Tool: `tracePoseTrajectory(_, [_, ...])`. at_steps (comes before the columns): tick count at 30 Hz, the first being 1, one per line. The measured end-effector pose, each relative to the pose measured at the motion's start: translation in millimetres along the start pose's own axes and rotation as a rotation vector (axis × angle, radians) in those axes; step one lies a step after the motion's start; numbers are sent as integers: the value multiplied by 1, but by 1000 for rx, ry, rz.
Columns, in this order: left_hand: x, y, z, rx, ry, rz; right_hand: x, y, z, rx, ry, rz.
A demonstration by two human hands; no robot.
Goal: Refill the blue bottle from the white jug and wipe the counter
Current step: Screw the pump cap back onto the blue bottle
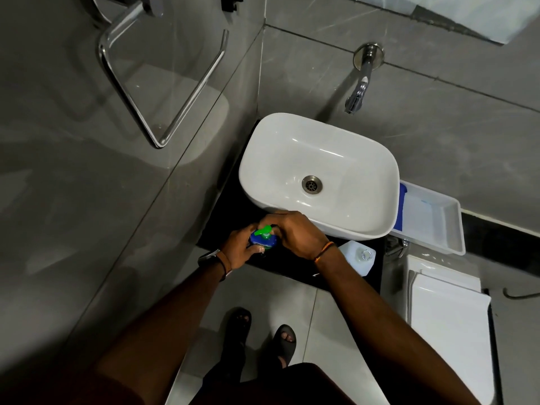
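The blue bottle (262,240) with a green pump top (264,231) stands on the black counter (295,260), in front of the white basin. My left hand (240,247) wraps its body from the left. My right hand (295,233) has its fingers closed on the green pump top from the right. The white jug (358,258) stands on the counter to the right of my right wrist, its round mouth showing with no cap on it. No cloth is visible on the counter.
A white basin (318,173) sits on the counter under a wall tap (358,92). A white tray (429,220) lies to its right, above a white toilet tank (450,314). A chrome towel ring (157,89) hangs on the left wall.
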State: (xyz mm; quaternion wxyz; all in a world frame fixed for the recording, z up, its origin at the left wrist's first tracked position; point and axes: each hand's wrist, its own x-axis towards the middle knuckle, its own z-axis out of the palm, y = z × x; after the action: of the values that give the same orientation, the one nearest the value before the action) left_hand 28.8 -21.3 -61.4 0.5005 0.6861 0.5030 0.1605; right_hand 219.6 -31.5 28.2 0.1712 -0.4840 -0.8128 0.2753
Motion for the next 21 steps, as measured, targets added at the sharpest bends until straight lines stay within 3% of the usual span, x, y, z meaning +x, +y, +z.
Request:
tracePoseTrajectory(3, [1, 2, -1, 0, -11, 6, 3, -2, 1, -26, -82, 5])
tracePoseTrajectory(13, [3, 10, -1, -89, 16, 43, 2, -6, 8, -13, 62, -12])
tracePoseTrajectory(21, [7, 12, -8, -68, -43, 72, 4, -4, 3, 41, 23, -21])
